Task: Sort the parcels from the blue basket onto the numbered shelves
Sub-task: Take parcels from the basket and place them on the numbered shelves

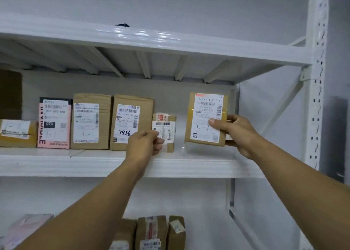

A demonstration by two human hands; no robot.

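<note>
Middle shelf (pixel 94 162) of a white metal rack, far left: low brown parcel (pixel 18 134). Lies flat, label facing near. Behind it, dark brown box (pixel 10 94), against the far wall.

Next to the right, pink parcel (pixel 55 124) with "070" on its label, then plain brown box (pixel 91 121), then numbered box (pixel 130 122), "7936" handwritten on its label. Stand upright in a close row, labels facing near.

Just right of this row, small parcel (pixel 166 130), wrapped in clear tape. Stands upright on the board, just beside the numbered box. Left hand (pixel 144 145) in front of it, fingers curled. Pinches the left edge of the small parcel and covers the lower right corner of the numbered box.

Further right, a little apart, flat brown parcel (pixel 206 119) with a big white label. Leans slightly, lower edge just over the shelf; touching the board or not, cannot tell. Right hand (pixel 234 132) at its right edge. Grips it with the thumb on the label at the front and the fingers behind.

At far right, upright post (pixel 316 79) with rows of holes.

Above everything, upper shelf (pixel 151 41), with a small dark corner (pixel 122 25) showing over its front edge. Below the middle shelf: pale pink parcel (pixel 24 229) at left, and brown parcels (pixel 151 232) near the middle, partly hidden by the left forearm.
</note>
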